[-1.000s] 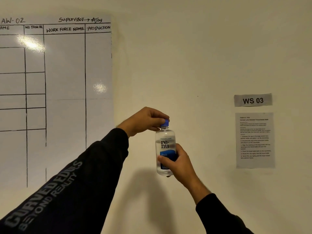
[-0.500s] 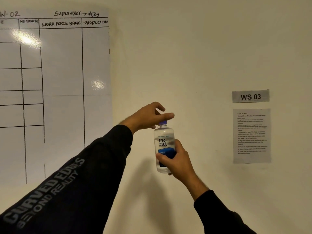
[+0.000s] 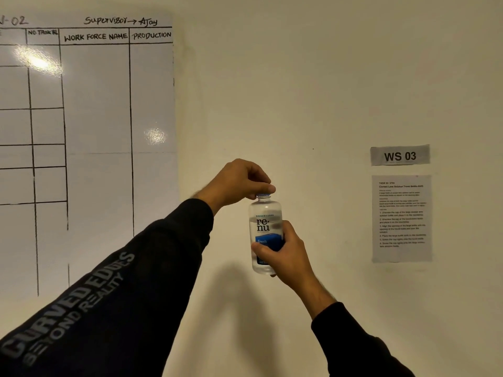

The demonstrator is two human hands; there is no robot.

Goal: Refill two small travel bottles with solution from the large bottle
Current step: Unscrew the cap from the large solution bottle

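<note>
— Left hand (image 3: 239, 183), what's it doing?
— Curled down over the cap (image 3: 263, 195), fingers pinched shut on it; only a sliver of blue shows under the fingertips. Black sleeve w/ grey lettering runs in from bottom left.

— And the right hand (image 3: 283, 251)?
— Wrapped round the lower half of the bottle (image 3: 264, 221), thumb across the blue part of the label, fingers behind. Firm grip, closed on it.

— Where's the bottle itself?
— Held upright in mid-air, centre of view, in front of the wall (image 3: 299, 91). Not resting on anything. Clear body, "renu" print on the label, blue band below that.

— Any liquid level visible?
— Can't tell; body looks clear top to bottom.

— Cap on or off?
— Sits at the neck under the left fingers. Whether it's threaded tight or loose, can't tell.

— Background?
— Whiteboard (image 3: 95, 131) on the left w/ a hand-drawn grid, headers "WORK FORCE NAME" and "PRODUCTION". To the right of the bottle, a "WS 03" sign (image 3: 400, 155), w/ a printed sheet (image 3: 401, 219) just below it; text too small to read.
</note>
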